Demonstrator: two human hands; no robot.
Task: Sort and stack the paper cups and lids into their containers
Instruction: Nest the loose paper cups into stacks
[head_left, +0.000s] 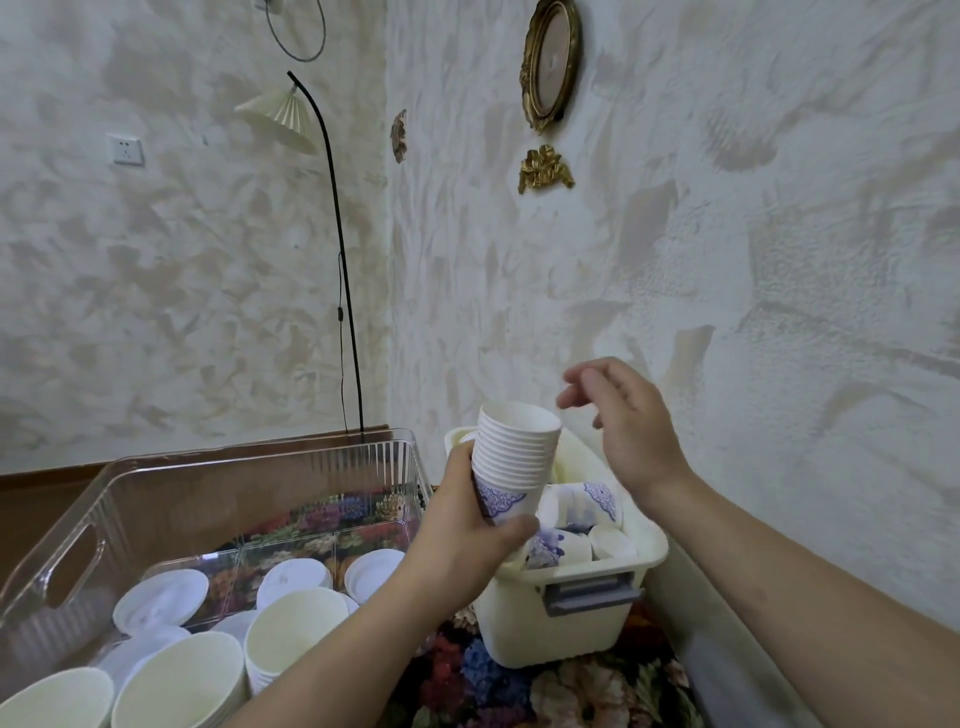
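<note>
- While our left hand (467, 540) curls its fingers and thumb round the lower part of a nested stack of paper cups (514, 460), the stack tilts a little to the right, mouth up, above the near-left corner of the cream bin (561, 618).
- We see our right hand (623, 421) raised just right of the stack's rim, fingers spread and relaxed, gripping nothing and not touching the cups; its fingertips are blurred.
- We note the lowest cup in the stack carries a blue ornamental print, and the ones above show only their white rolled rims.
- We find more loose printed cups (587, 514) lying on their sides inside the cream bin, which has a grey handle (592, 597) on its near wall.
- To the left we have a clear plastic tub (78, 551) holding flat white lids (161, 597) along its floor and wide cream-coloured cups (296, 634) standing mouth up at its near edge.
- Both containers stand on a desk covered by a floral cloth (519, 680), just beside each other.
- Behind them we see a textured pale wall with a floor lamp (280, 117), a gold oval frame (550, 62) and a socket (126, 149).
</note>
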